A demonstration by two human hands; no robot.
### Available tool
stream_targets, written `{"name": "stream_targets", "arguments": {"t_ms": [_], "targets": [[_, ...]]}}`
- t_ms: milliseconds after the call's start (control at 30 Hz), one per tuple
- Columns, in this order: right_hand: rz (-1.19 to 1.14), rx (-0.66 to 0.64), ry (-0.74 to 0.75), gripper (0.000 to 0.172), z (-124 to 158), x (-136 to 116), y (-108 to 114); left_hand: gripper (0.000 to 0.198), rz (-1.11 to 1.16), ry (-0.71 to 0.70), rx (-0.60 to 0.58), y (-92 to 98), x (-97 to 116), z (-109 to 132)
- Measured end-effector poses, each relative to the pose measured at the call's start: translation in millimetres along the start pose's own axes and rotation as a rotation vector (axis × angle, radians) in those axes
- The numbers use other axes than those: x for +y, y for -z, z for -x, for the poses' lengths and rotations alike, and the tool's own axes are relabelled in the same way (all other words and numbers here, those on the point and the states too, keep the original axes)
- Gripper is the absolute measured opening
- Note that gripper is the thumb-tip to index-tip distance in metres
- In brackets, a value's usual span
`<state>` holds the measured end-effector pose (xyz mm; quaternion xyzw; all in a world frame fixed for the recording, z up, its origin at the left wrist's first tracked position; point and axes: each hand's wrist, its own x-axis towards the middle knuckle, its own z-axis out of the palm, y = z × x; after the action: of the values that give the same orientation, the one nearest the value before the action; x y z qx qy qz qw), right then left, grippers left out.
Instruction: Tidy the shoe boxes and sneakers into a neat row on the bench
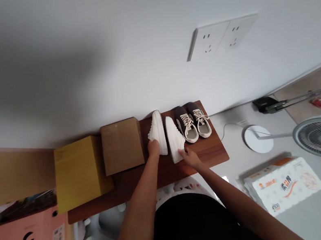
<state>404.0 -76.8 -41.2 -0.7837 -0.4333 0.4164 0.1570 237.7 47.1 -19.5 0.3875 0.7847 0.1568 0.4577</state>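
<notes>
While each hand holds one shoe by its heel, note the cardboard box [122, 145] just left of the left hand [153, 147], whose fingers are closed on the heel of the left white shoe [158, 130], tipped on its edge just ahead of it; the right hand [189, 157] pinches the heel of the right white shoe [174, 136], lying flat ahead of it. Recommended: set the tipped shoe flat, parallel to its mate, soles square on the wooden shelf [212, 152], clear of the dark shoes [194, 124] just right of the right hand
</notes>
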Motion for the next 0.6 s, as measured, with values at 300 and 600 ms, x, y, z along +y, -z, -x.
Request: {"name": "stream_targets", "arguments": {"t_ms": [300, 600], "targets": [[0.312, 0.255, 0.035, 0.036, -33, 8, 82, 0.042, -0.185, -0.62, -0.351, -95.0, 22, 82], [-0.289, 0.353, -0.052, 0.036, -61, 50, 148, 0.017, 0.023, -0.22, -0.349, -131.1, 64, 79]]}}
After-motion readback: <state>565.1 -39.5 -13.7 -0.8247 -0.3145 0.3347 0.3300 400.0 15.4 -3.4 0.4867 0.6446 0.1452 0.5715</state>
